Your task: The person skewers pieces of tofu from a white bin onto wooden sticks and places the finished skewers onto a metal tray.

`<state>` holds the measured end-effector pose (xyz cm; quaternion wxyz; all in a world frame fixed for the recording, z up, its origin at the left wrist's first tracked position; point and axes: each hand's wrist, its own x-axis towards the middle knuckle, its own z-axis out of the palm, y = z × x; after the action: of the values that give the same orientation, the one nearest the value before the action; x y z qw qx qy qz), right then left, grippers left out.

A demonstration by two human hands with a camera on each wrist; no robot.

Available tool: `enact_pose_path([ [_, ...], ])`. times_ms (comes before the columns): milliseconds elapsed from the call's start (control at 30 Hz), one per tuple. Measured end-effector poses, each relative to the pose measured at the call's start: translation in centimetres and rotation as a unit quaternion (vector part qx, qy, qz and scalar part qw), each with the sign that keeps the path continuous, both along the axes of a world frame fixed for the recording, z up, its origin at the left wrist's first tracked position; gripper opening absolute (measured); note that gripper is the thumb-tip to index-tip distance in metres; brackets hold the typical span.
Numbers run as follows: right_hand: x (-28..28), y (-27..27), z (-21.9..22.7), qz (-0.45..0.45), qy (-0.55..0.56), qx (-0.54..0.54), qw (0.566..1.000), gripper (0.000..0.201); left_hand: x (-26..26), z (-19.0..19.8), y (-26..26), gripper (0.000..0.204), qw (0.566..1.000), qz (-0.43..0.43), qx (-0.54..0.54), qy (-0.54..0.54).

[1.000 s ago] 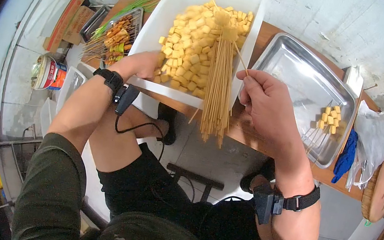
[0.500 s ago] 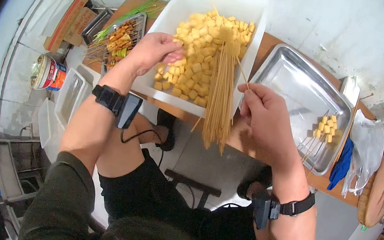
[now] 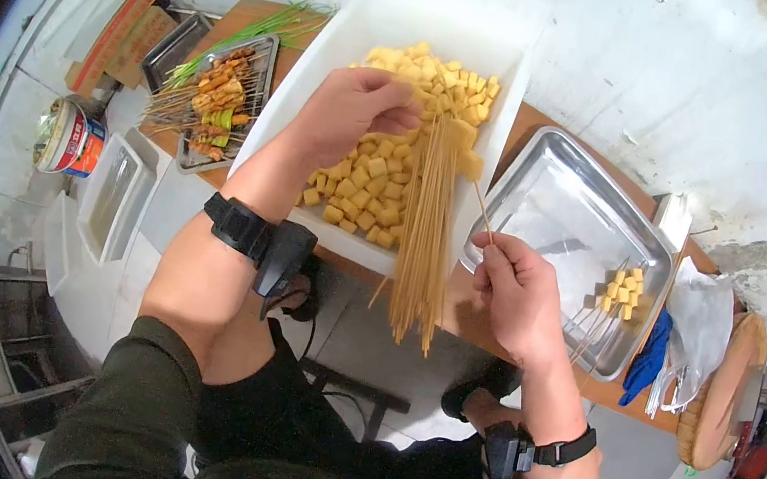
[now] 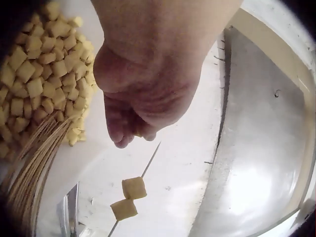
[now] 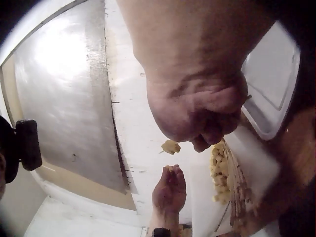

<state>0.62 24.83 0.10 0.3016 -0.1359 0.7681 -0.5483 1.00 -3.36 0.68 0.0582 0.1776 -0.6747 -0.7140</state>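
Note:
My right hand (image 3: pixel 522 293) pinches a thin skewer (image 3: pixel 484 204) by its lower part. Two yellow cubes (image 4: pixel 134 188) sit on it, below its bare pointed tip in the left wrist view. Over the white bin (image 3: pixel 273 125), my left hand (image 3: pixel 353 118) has its fingers curled together near that tip. A bit of a yellow cube (image 4: pixel 138 134) shows between its fingertips, the remainder hidden by the fingers. Loose yellow cubes (image 3: pixel 362 185) are heaped in the bin. A bundle of bare skewers (image 3: pixel 427 237) lies across the cubes and juts over the bin's front edge.
Right of the bin, a steel tray (image 3: pixel 555 182) holds several skewers of yellow cubes (image 3: pixel 623 292). A smaller tray of assorted skewers (image 3: pixel 223 91) and green stalks (image 3: pixel 266 32) lie at left. A blue cloth (image 3: pixel 647 360) and plastic bag (image 3: pixel 704 314) hang at right.
My left hand has risen from the cubes at the bin's left side and moved right, toward the skewer tip, with a cube. The right hand keeps its pinch on the skewer.

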Motion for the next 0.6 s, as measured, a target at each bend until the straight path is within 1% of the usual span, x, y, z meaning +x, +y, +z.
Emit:
enact_pose_path([
  [100, 0.1, -0.2, -0.6, -0.011, 0.002, -0.001, 1.0, 0.024, -0.3, 0.0, 0.3, 0.03, 0.999, 0.023, 0.035, -0.018],
  [167, 0.1, -0.3, -0.9, -0.009, 0.01, -0.004, 1.0, 0.023, -0.7, -0.7, -0.3, 0.032, 0.997, 0.038, 0.069, 0.013],
  [233, 0.3, -0.4, -1.2, 0.014, 0.068, 0.003, 0.998, 0.022, -0.7, -1.4, -1.0, 0.032, 0.994, 0.045, 0.093, 0.024],
  [267, 0.4, -0.4, -1.2, 0.018, 0.069, 0.004, 0.997, 0.022, -0.7, -1.7, -1.2, 0.033, 0.992, 0.045, 0.116, 0.033],
  [333, 0.6, -0.5, -1.2, 0.014, 0.024, 0.004, 1.0, 0.022, -0.6, -1.0, -1.2, 0.03, 0.989, 0.063, 0.131, 0.034],
  [400, 0.8, -0.7, -1.0, 0.017, 0.024, 0.01, 1.0, 0.022, -0.5, -0.7, -1.2, 0.027, 0.985, 0.079, 0.147, 0.035],
  [467, 0.9, -0.7, -0.9, 0.018, 0.024, 0.016, 0.999, 0.022, -0.6, -0.7, -1.4, 0.025, 0.978, 0.066, 0.19, 0.053],
  [600, 0.9, -0.6, -1.1, 0.021, 0.01, 0.02, 1.0, 0.024, -0.6, -0.9, -1.7, 0.024, 0.977, 0.05, 0.192, 0.073],
])
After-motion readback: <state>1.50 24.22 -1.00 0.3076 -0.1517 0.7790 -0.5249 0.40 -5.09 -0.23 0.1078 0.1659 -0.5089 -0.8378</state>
